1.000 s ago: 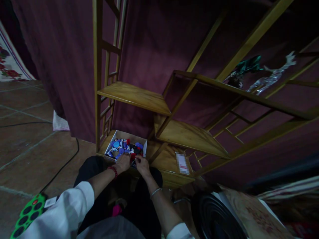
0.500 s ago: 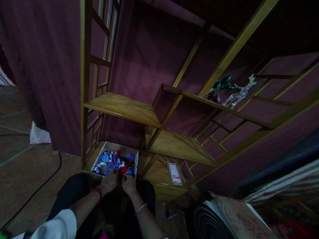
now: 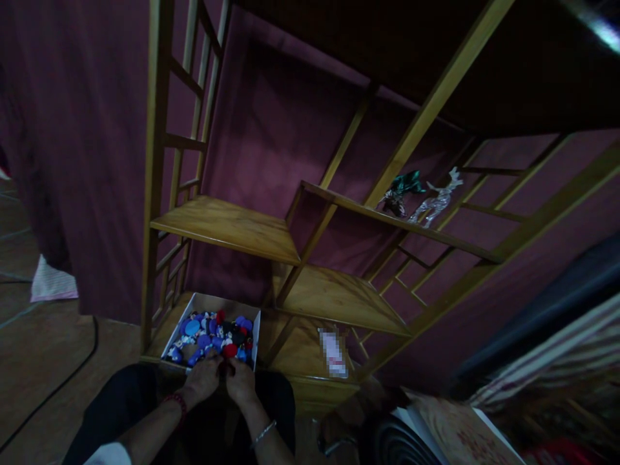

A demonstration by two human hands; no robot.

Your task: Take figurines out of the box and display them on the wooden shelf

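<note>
Left hand and right hand curl close at the near edge of the box of trinkets, on the lower shelf's left end. Apparently handling pieces; pinch, I cannot tell. Next calls for clearing that edge.

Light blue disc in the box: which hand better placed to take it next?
Left, probably: the left hand is nearer the light blue disc; the right hand would likely reach past the left. Can't tell whether either holds something.
</note>
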